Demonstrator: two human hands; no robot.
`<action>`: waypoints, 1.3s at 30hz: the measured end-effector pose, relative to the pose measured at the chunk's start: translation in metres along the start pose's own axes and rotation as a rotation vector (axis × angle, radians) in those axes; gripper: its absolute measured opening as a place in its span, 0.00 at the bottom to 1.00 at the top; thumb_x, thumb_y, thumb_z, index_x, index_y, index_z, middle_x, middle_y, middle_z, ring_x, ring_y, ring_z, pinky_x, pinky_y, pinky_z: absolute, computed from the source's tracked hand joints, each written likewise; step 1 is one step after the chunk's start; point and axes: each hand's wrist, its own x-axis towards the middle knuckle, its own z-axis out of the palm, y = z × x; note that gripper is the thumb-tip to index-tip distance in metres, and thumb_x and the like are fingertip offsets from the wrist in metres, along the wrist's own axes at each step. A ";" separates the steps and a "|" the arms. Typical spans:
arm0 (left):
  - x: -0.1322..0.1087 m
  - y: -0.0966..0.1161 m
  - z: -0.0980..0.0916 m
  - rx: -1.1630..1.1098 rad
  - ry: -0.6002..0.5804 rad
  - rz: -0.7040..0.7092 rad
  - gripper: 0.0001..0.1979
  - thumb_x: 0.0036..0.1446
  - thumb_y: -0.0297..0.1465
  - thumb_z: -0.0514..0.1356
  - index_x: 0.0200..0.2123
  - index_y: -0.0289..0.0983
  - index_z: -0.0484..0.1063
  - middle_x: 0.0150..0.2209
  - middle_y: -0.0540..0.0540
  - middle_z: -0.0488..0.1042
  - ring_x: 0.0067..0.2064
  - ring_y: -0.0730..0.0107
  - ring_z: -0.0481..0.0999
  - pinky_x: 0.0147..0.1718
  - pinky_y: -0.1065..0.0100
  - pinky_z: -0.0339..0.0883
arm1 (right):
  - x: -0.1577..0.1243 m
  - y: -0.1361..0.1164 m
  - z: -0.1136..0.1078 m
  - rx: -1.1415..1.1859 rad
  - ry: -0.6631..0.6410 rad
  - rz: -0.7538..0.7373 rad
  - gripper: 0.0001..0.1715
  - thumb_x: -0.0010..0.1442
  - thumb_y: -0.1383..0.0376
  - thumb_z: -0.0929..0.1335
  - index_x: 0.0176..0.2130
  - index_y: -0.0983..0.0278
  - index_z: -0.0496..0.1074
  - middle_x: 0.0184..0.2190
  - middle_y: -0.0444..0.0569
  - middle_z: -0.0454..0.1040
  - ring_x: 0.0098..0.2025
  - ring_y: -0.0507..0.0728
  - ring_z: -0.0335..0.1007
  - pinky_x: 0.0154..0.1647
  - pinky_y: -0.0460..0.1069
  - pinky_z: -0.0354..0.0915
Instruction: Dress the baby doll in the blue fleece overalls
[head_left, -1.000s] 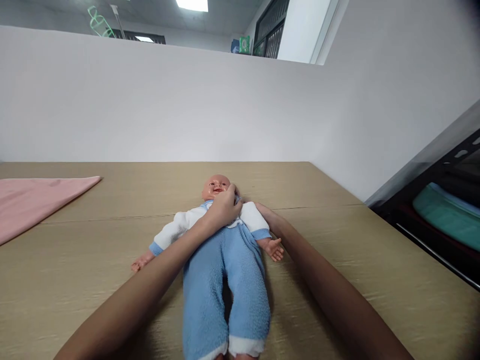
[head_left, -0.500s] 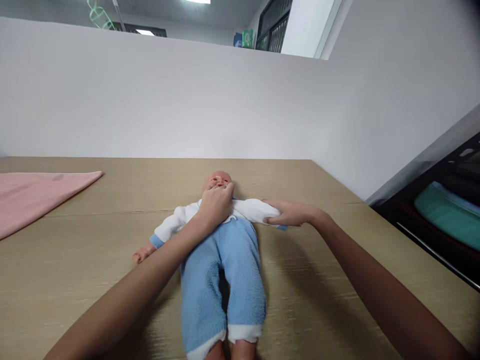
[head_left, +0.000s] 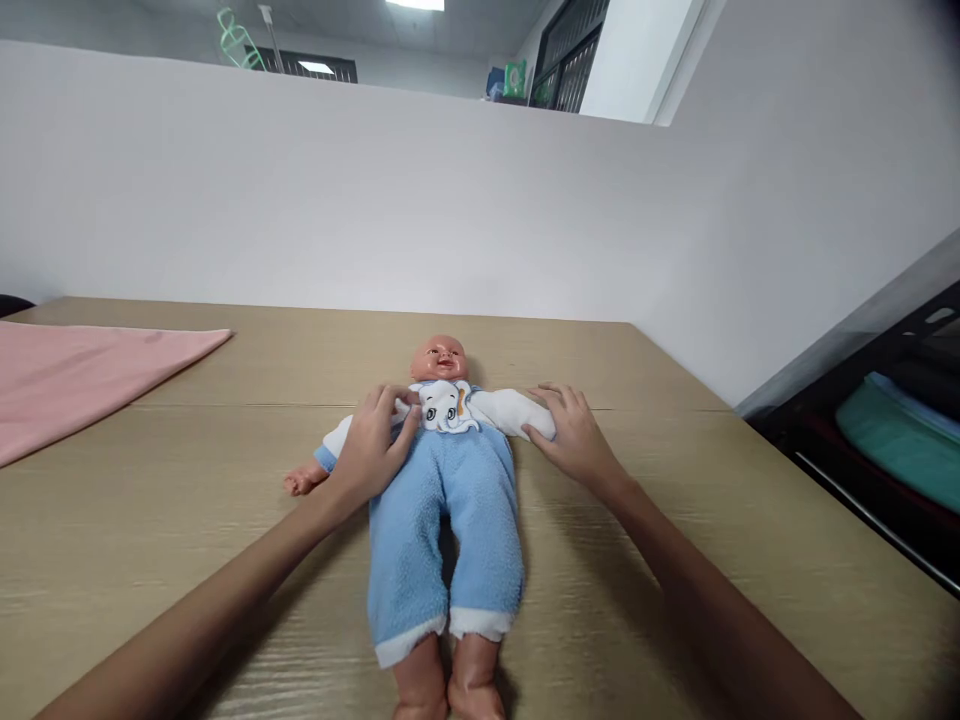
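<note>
A baby doll (head_left: pixel 448 500) lies on its back, head away from me, in blue fleece trousers and a white long-sleeved top with an animal face on the chest. My left hand (head_left: pixel 377 442) is closed around the sleeve on the doll's left-hand side in view, close to the chest, with thumb and fingers on either side. The doll's bare hand on that side sticks out of a blue cuff. My right hand (head_left: pixel 576 432) grips the opposite white sleeve (head_left: pixel 508 410) near its end. That cuff and the doll's hand there are hidden.
The doll rests on a wood-toned table (head_left: pixel 225 520). A pink cloth (head_left: pixel 97 380) lies flat at the left. Behind the table stands a white partition (head_left: pixel 337 200). To the right is a black rack (head_left: pixel 810 430) with folded green fabric (head_left: pixel 900 430).
My left hand has moved from the doll's chin down to the sleeve by its chest, uncovering the face and the printed animal. My right hand stays on its sleeve, now turned more palm-down.
</note>
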 end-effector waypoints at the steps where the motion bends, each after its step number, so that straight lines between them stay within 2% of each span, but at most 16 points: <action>1: -0.009 -0.004 -0.003 0.021 -0.011 -0.016 0.11 0.76 0.40 0.52 0.49 0.41 0.69 0.48 0.41 0.76 0.51 0.53 0.75 0.54 0.52 0.67 | -0.006 -0.011 0.003 -0.010 0.055 -0.012 0.26 0.68 0.59 0.69 0.63 0.63 0.76 0.63 0.64 0.73 0.66 0.76 0.65 0.71 0.70 0.57; 3: -0.025 -0.011 -0.009 0.102 -0.062 -0.040 0.13 0.77 0.41 0.49 0.47 0.41 0.68 0.46 0.41 0.77 0.49 0.51 0.74 0.54 0.50 0.66 | -0.017 -0.032 0.012 0.055 0.092 -0.032 0.17 0.71 0.59 0.68 0.55 0.58 0.79 0.58 0.60 0.77 0.62 0.73 0.68 0.69 0.67 0.59; 6: -0.037 -0.017 -0.017 0.185 -0.156 -0.075 0.17 0.77 0.44 0.46 0.47 0.41 0.69 0.49 0.39 0.79 0.52 0.46 0.74 0.58 0.44 0.63 | -0.026 -0.053 0.027 0.420 0.026 0.098 0.09 0.68 0.54 0.72 0.42 0.56 0.80 0.45 0.52 0.79 0.51 0.68 0.71 0.63 0.62 0.62; 8: -0.037 -0.020 -0.021 0.170 -0.212 -0.113 0.19 0.76 0.47 0.46 0.46 0.41 0.69 0.49 0.38 0.79 0.55 0.45 0.73 0.60 0.42 0.61 | -0.024 -0.054 0.039 0.645 -0.011 0.214 0.13 0.64 0.50 0.75 0.37 0.56 0.78 0.38 0.48 0.76 0.44 0.64 0.70 0.56 0.59 0.65; 10: -0.033 -0.024 -0.023 0.122 -0.263 -0.180 0.20 0.74 0.48 0.46 0.42 0.42 0.68 0.47 0.40 0.80 0.54 0.46 0.74 0.63 0.41 0.58 | -0.017 -0.049 0.050 0.771 -0.020 0.283 0.20 0.63 0.45 0.74 0.34 0.57 0.74 0.34 0.45 0.73 0.40 0.61 0.68 0.51 0.56 0.66; 14: -0.018 -0.035 -0.022 -0.002 -0.302 -0.326 0.19 0.73 0.50 0.46 0.42 0.43 0.66 0.41 0.47 0.81 0.51 0.52 0.79 0.68 0.39 0.53 | -0.005 -0.041 0.065 0.947 0.013 0.380 0.26 0.63 0.37 0.69 0.36 0.56 0.69 0.35 0.42 0.73 0.40 0.59 0.70 0.49 0.53 0.69; 17: -0.013 -0.038 -0.020 0.043 -0.320 -0.276 0.20 0.73 0.52 0.47 0.41 0.44 0.67 0.37 0.49 0.81 0.47 0.53 0.80 0.66 0.41 0.56 | -0.001 -0.040 0.070 1.002 -0.011 0.412 0.25 0.62 0.39 0.71 0.39 0.57 0.71 0.36 0.42 0.74 0.40 0.58 0.71 0.48 0.52 0.70; 20: -0.014 -0.037 -0.020 0.222 -0.308 -0.117 0.20 0.76 0.48 0.45 0.41 0.43 0.68 0.35 0.45 0.81 0.42 0.52 0.81 0.62 0.43 0.59 | 0.000 -0.038 0.068 0.995 -0.035 0.394 0.23 0.58 0.44 0.76 0.41 0.57 0.73 0.38 0.43 0.76 0.42 0.57 0.72 0.49 0.51 0.69; 23: -0.016 -0.036 -0.020 0.377 -0.299 -0.005 0.22 0.77 0.47 0.42 0.45 0.42 0.70 0.36 0.42 0.81 0.42 0.49 0.81 0.59 0.45 0.61 | 0.001 -0.033 0.067 0.944 -0.003 0.359 0.25 0.53 0.47 0.79 0.42 0.57 0.74 0.40 0.43 0.76 0.45 0.58 0.73 0.52 0.52 0.69; 26: -0.017 -0.038 -0.018 0.411 -0.284 0.015 0.22 0.78 0.48 0.42 0.45 0.42 0.69 0.37 0.42 0.80 0.42 0.49 0.81 0.57 0.47 0.62 | 0.001 -0.032 0.068 0.837 0.066 0.320 0.23 0.53 0.48 0.78 0.42 0.57 0.74 0.42 0.45 0.76 0.50 0.60 0.72 0.60 0.54 0.67; 30: -0.019 -0.040 -0.015 0.344 -0.221 -0.013 0.20 0.77 0.48 0.45 0.45 0.41 0.68 0.38 0.42 0.79 0.44 0.50 0.79 0.57 0.47 0.62 | -0.011 -0.043 0.065 0.643 0.179 0.329 0.19 0.60 0.47 0.74 0.43 0.57 0.73 0.46 0.50 0.75 0.54 0.65 0.68 0.68 0.62 0.61; 33: -0.023 -0.030 -0.020 0.275 -0.150 -0.075 0.18 0.76 0.47 0.49 0.49 0.40 0.68 0.45 0.39 0.78 0.50 0.47 0.77 0.56 0.48 0.65 | -0.038 -0.065 0.050 0.525 0.221 0.333 0.20 0.64 0.48 0.73 0.48 0.57 0.72 0.52 0.56 0.74 0.59 0.69 0.66 0.71 0.69 0.57; 36: -0.034 -0.005 -0.033 0.237 -0.114 -0.183 0.18 0.74 0.47 0.52 0.52 0.40 0.69 0.53 0.36 0.75 0.55 0.43 0.76 0.57 0.45 0.67 | -0.083 -0.095 0.028 0.361 0.106 0.260 0.23 0.66 0.51 0.72 0.57 0.54 0.71 0.59 0.58 0.74 0.62 0.72 0.68 0.69 0.72 0.61; 39: -0.059 0.032 -0.044 0.170 -0.105 -0.236 0.21 0.72 0.51 0.55 0.54 0.42 0.70 0.57 0.37 0.75 0.60 0.40 0.75 0.62 0.40 0.66 | -0.132 -0.127 0.010 0.279 0.031 0.262 0.39 0.66 0.51 0.74 0.70 0.47 0.63 0.70 0.56 0.66 0.72 0.73 0.64 0.71 0.72 0.65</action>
